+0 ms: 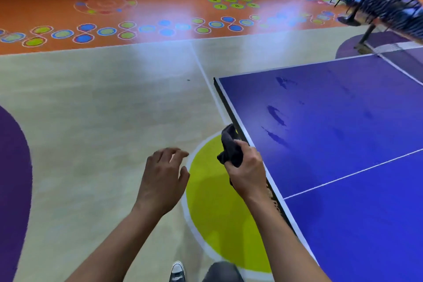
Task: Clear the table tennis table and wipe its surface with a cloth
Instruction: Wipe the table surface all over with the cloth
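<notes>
Right hand (246, 173) grips a bunched dark cloth (230, 146) just off the blue table (343, 144) edge; left hand (163, 175) hangs loosely spread, holding nothing. Bare floor (103, 110) lies left of that edge.

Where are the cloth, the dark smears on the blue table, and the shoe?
dark cloth (227, 138), head view, its bunched upper part.
dark smear (277, 116), head view, centre of the middle smear.
sneaker (177, 268), head view, its white toe cap.
</notes>
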The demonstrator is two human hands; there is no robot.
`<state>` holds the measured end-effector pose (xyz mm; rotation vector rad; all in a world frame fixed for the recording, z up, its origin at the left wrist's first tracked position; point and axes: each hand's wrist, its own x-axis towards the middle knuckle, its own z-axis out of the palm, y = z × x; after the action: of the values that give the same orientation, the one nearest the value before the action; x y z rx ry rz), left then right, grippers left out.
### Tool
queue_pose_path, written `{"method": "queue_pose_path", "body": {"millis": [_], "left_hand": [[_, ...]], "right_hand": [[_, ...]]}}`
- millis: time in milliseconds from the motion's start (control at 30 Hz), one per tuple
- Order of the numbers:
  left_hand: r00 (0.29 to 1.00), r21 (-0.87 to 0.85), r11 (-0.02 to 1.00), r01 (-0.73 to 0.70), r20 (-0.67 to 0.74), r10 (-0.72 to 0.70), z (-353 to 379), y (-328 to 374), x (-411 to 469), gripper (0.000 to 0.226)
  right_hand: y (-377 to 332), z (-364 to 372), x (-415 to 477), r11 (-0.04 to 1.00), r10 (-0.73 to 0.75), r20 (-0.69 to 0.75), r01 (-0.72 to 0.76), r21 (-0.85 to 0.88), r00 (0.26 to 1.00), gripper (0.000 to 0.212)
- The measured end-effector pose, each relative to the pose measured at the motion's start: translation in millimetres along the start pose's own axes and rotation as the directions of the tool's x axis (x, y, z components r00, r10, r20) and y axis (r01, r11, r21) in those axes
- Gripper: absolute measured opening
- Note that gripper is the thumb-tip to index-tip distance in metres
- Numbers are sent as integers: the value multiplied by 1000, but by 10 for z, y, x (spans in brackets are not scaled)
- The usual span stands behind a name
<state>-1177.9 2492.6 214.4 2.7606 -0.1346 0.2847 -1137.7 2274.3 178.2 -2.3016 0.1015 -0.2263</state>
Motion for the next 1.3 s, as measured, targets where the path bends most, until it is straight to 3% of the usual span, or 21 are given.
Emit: {"method": "queue_pose_path", "body": {"millis": [333,733,933,1100,1300], "left_hand": [[985,-54,989,-135,103,140,329,-635,2098,31],[926,-63,946,-317,195,323,763,-811,4527,29],[854,-105,892,-439,259,451,1221,-852,5764,29],[693,-183,768,-614,342,635,1574,-801,6718,27],[417,-315,556,-769,411,811,1936,-417,7596,28]], "right_hand": [[-82,695,1668,986,162,-108,-165,-27,981,53],[7,1218,3877,941,335,-194,-337,25,922,53],[234,1347,4672,894,433,-296,-447,25,851,52],[342,1414,5310,799,565,-439,-597,78,699,56],[384,1429,5619,647,690,-605,-713,271,397,55]]}}
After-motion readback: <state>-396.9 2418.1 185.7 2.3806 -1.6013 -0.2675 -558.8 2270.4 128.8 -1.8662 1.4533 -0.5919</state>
